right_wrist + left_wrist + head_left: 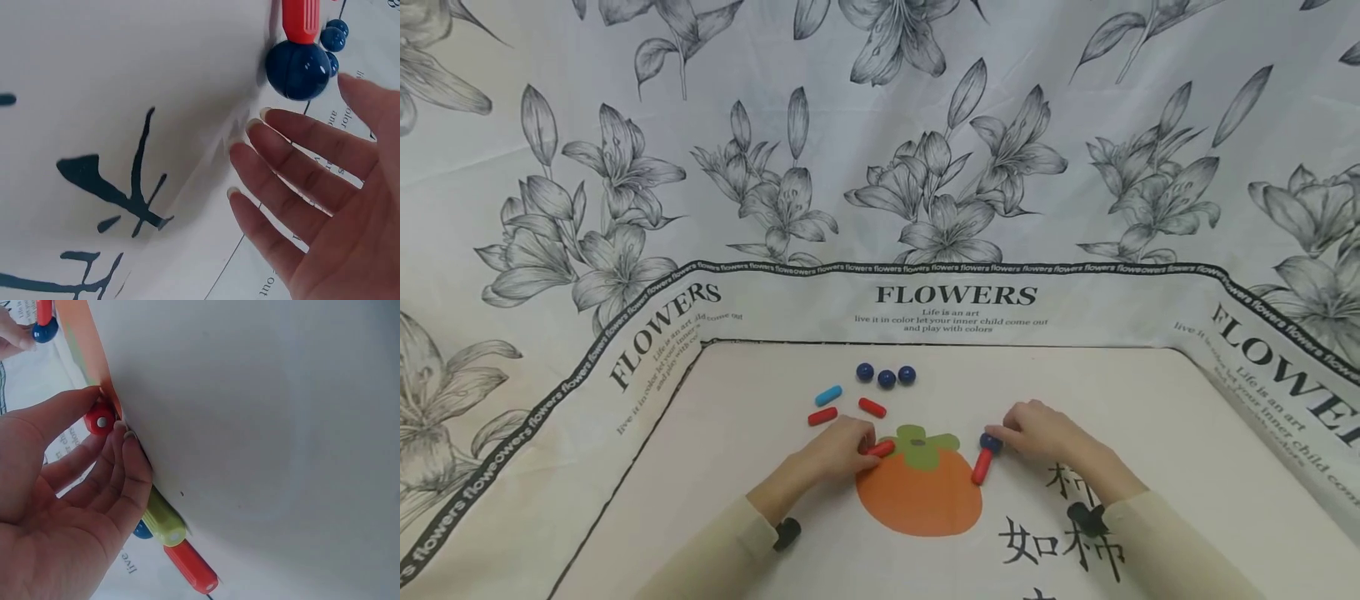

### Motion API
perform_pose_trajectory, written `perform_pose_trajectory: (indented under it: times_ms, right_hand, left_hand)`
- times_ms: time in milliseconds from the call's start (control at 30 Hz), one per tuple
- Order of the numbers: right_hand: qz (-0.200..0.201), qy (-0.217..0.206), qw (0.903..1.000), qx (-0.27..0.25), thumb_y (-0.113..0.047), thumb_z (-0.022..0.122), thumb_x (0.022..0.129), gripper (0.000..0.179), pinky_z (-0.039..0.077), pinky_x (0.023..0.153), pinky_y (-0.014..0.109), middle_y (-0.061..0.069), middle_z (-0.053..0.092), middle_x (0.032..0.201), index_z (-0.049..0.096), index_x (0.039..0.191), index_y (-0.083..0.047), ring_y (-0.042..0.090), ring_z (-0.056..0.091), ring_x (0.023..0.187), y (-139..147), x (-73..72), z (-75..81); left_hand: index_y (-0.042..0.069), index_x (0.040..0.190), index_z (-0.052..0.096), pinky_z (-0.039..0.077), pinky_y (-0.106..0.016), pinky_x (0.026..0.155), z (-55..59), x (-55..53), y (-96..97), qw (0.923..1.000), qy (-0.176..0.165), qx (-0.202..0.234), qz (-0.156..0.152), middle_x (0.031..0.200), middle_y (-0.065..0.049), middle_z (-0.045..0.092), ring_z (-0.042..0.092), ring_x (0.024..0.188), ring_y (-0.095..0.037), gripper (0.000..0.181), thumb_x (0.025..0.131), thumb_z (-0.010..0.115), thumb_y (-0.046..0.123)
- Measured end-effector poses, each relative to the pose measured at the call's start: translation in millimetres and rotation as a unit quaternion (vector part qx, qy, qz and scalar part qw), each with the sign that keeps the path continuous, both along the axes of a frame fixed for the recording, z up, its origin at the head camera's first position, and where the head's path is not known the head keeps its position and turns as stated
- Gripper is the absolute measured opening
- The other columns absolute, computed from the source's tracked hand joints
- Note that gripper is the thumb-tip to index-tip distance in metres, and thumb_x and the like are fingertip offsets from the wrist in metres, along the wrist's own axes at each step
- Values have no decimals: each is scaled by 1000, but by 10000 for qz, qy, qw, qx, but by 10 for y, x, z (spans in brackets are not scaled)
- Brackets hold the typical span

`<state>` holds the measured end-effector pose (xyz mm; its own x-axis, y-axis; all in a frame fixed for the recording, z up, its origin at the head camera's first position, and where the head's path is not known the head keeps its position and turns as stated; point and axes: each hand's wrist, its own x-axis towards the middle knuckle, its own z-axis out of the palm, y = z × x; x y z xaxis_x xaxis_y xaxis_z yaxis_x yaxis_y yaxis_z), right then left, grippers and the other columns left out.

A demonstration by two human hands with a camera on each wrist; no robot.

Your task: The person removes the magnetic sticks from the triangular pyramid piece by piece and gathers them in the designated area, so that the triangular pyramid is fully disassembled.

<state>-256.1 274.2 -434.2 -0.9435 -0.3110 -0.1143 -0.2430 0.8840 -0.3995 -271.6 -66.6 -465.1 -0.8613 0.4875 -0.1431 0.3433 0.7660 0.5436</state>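
My left hand (844,442) pinches a short red rod (882,449) between thumb and fingers, at the upper left edge of a printed orange persimmon (917,498). In the left wrist view the rod's end (101,421) shows a pale dot. Beside the persimmon's right edge, another red rod (982,467) lies end to end with a dark blue ball (991,442), touching it. My right hand (1043,429) is next to this ball; the right wrist view shows its fingers (300,169) spread and fairly straight, holding nothing.
Three dark blue balls (887,379) sit farther back. Left of them lie a light blue rod (828,396) and two red rods (822,416). A yellow-green rod (165,519) is near my left fingers. Dark printed characters (1060,543) mark the cloth at right; a floral curtain (955,208) stands behind.
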Motion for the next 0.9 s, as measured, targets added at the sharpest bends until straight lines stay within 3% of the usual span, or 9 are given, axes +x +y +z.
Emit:
perform_pose_trajectory:
  times_ms: [100,167,233,367,533,667,833,900]
  right_hand:
    - [319,19,9993,-183,-30,69,98,26,52,71,35,1,67,90,74,106,-5,15,58,78,23,46,36]
    - [594,11,9978,-288,-22,71,96,33,53,79,37,6,67,107,68,124,-5,16,60,88,30,72,61]
    - [817,-101,9958,-406,-14,72,94,41,54,81,37,7,64,114,64,133,-6,18,60,92,29,89,82]
    - [952,-284,9937,-519,-7,74,90,42,53,82,36,3,66,113,67,130,-9,18,60,95,17,87,76]
    - [928,-335,9935,-576,-11,81,87,36,53,81,36,-2,69,99,71,121,-5,16,59,88,-7,47,36]
    - [691,-354,9956,-534,-15,84,84,35,52,79,34,-5,68,89,73,116,-5,14,57,82,-26,12,-8]
    - [521,-368,9965,-544,-16,86,83,31,52,77,35,-6,68,85,76,110,-6,15,58,79,-36,-37,-63]
    - [528,-367,9962,-581,-16,86,82,31,53,78,35,-6,69,85,77,110,-6,15,59,79,-41,-54,-81]
  left_hand:
    - [16,89,65,50,-24,63,-16,9,-12,10000,-14,30,88,73,3,59,57,71,-13,18,91,80,25]
    - [15,88,64,50,-24,63,-18,18,-22,9999,2,69,144,73,2,59,57,71,-14,18,91,80,24]
    - [15,88,64,50,-25,63,-15,24,-30,9997,35,77,217,73,2,59,57,71,-14,18,91,79,23]
    - [13,88,63,49,-25,62,-14,20,-34,9993,67,83,367,72,1,58,56,69,-15,18,91,79,22]
    - [12,91,64,49,-26,63,5,31,-23,9989,118,-6,461,74,-1,59,57,71,-16,21,90,81,25]
    - [8,107,68,52,-25,66,86,71,40,9981,363,-78,486,86,-2,62,57,80,-15,33,86,84,27]
    - [6,121,68,51,-23,73,197,88,243,9960,893,11,2,97,-5,65,55,84,-14,40,89,81,26]
    - [6,121,70,50,-22,73,213,82,356,9959,860,134,-224,95,-4,65,54,83,-13,38,91,80,27]
